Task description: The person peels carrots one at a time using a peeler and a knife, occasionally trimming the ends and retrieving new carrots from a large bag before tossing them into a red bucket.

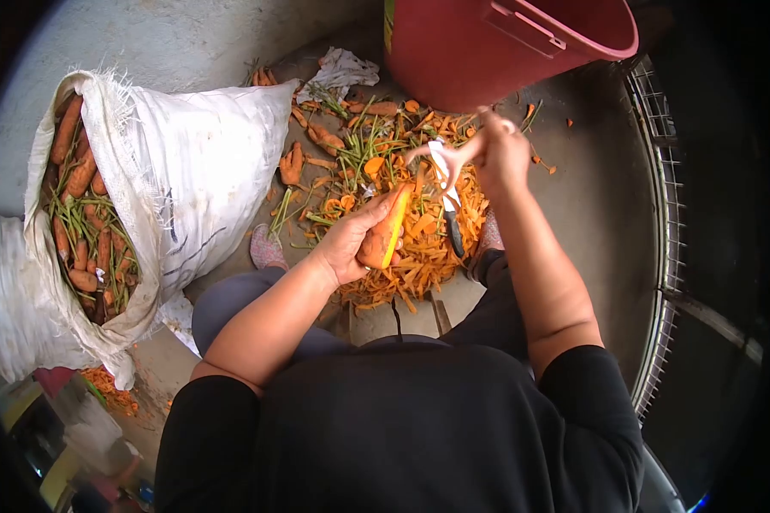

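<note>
My left hand is closed round a thick carrot, held over the peelings between my feet. Along the carrot's right side runs a bright yellow strip, held in the same grip; it looks like the handle of a peeler. To the right and further forward, my right hand hangs with its fingers spread and blurred, nothing in them. Just below those fingers a knife with a black handle and pale blade lies on the heap of orange carrot peelings.
A white woven sack full of carrots leans on its side at left. At the back stands a large red bin. Loose carrots and green stalks litter the floor. A metal mesh edge curves along the right.
</note>
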A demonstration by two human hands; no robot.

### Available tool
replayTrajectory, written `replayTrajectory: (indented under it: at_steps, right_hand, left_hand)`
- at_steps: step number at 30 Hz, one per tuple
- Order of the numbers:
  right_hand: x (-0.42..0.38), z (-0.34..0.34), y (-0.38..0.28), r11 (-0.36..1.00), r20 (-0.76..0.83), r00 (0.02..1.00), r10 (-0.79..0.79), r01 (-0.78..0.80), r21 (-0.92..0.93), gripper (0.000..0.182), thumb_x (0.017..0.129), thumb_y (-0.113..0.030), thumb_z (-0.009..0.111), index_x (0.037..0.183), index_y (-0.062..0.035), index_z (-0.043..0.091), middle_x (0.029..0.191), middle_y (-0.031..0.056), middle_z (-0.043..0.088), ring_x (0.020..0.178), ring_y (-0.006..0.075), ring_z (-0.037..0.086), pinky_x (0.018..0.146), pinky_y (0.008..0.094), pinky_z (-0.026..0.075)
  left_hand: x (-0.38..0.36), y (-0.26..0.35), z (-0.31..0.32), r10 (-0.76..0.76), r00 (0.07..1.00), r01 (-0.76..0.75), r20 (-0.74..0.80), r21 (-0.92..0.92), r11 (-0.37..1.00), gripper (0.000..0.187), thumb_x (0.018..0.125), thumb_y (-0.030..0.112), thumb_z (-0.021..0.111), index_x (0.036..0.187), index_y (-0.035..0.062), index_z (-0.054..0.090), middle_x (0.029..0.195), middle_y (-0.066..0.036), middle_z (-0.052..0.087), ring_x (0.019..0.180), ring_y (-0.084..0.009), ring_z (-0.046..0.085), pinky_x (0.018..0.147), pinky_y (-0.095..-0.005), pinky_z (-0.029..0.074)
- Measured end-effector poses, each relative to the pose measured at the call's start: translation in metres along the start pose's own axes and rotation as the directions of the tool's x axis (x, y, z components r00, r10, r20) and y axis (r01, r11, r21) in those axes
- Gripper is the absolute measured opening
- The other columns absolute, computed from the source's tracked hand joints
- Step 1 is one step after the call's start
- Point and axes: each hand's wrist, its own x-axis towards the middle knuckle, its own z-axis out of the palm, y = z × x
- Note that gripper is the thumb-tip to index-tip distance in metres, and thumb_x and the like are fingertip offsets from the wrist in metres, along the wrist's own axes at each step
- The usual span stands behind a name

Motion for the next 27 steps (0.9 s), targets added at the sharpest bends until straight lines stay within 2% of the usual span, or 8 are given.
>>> replayTrajectory:
  at_steps: [4,8,10,13,14,18,24,27]
  right_hand:
    - [-0.078,0.022,0.013,0.961,0.450,0.884,0.127,0.002,-0.275,0.024,0.075,-0.015,0.066,0.059,-0.0060,0.050,0.052,-0.0006,0.047,0.043,0.0088,0.042,0.041,0.0237,0.033]
    - [-0.035,0.013,0.010,0.937,0.152,0.978,0.140,-0.082,-0.339,0.022,0.074,-0.020,0.066,0.067,-0.0027,0.054,0.057,0.0027,0.052,0.048,0.0101,0.045,0.044,0.0239,0.038]
    - [0.013,-0.004,0.009,0.912,-0.071,0.983,-0.171,0.131,-0.388,0.023,0.073,-0.020,0.066,0.069,-0.0014,0.053,0.055,0.0024,0.050,0.047,0.0102,0.046,0.042,0.0239,0.037]
    - [0.016,-0.009,0.008,0.991,-0.062,0.993,-0.105,0.099,-0.090,0.025,0.072,-0.021,0.068,0.068,-0.0019,0.053,0.054,0.0016,0.049,0.045,0.0102,0.046,0.041,0.0244,0.036]
    - [-0.029,0.010,0.001,0.975,0.121,0.990,0.077,-0.049,-0.218,0.024,0.072,-0.021,0.068,0.064,-0.0047,0.053,0.054,0.0010,0.049,0.045,0.0099,0.045,0.042,0.0242,0.037]
    - [-0.071,0.018,0.019,0.893,0.430,0.893,0.136,0.078,-0.444,0.026,0.075,-0.024,0.066,0.066,-0.0023,0.056,0.056,0.0040,0.054,0.045,0.0111,0.046,0.042,0.0249,0.038]
    - [0.028,-0.015,0.014,0.989,-0.123,0.990,-0.075,0.058,-0.136,0.024,0.074,-0.018,0.068,0.069,-0.0032,0.050,0.057,0.0028,0.050,0.041,0.0106,0.043,0.037,0.0236,0.035]
    - [-0.012,0.003,0.002,0.987,0.080,0.996,0.031,-0.018,-0.161,0.024,0.074,-0.021,0.068,0.069,-0.0043,0.052,0.056,0.0027,0.050,0.044,0.0118,0.047,0.041,0.0247,0.038]
  left_hand:
    - [0.004,0.000,0.002,-0.043,0.996,0.058,0.082,-0.187,0.981,0.034,0.092,0.033,0.038,0.116,0.0105,0.047,0.096,-0.005,0.057,0.082,-0.0144,0.057,0.065,-0.0316,0.050]
    - [0.003,-0.007,-0.003,-0.107,0.992,0.104,-0.061,-0.051,0.993,0.032,0.091,0.035,0.040,0.107,0.0096,0.049,0.084,-0.006,0.056,0.071,-0.0174,0.057,0.057,-0.0338,0.050]
    - [0.000,-0.007,-0.003,-0.111,0.993,0.110,-0.036,-0.026,0.994,0.030,0.091,0.033,0.041,0.107,0.0095,0.050,0.084,-0.006,0.056,0.071,-0.0169,0.057,0.057,-0.0327,0.049]
    - [-0.001,-0.002,0.001,-0.080,0.997,0.080,-0.017,-0.010,0.997,0.029,0.090,0.032,0.043,0.107,0.0090,0.050,0.085,-0.006,0.057,0.073,-0.0163,0.057,0.058,-0.0330,0.050]
    - [0.000,0.000,-0.001,-0.047,0.999,0.047,-0.013,-0.014,0.999,0.031,0.090,0.032,0.044,0.109,0.0085,0.050,0.087,-0.006,0.057,0.075,-0.0162,0.058,0.059,-0.0341,0.051]
    - [0.005,-0.005,0.002,-0.104,0.988,0.078,-0.117,-0.210,0.975,0.032,0.089,0.032,0.046,0.108,0.0080,0.053,0.087,-0.005,0.058,0.074,-0.0157,0.059,0.057,-0.0339,0.052]
    - [-0.002,-0.004,0.001,-0.047,0.999,0.047,0.020,0.026,0.999,0.037,0.089,0.034,0.043,0.117,0.0104,0.041,0.090,-0.008,0.054,0.079,-0.0206,0.056,0.059,-0.0335,0.050]
    - [0.003,-0.002,-0.008,-0.095,0.995,0.097,0.022,-0.057,0.994,0.035,0.089,0.033,0.043,0.116,0.0105,0.043,0.089,-0.008,0.055,0.078,-0.0202,0.056,0.058,-0.0324,0.050]
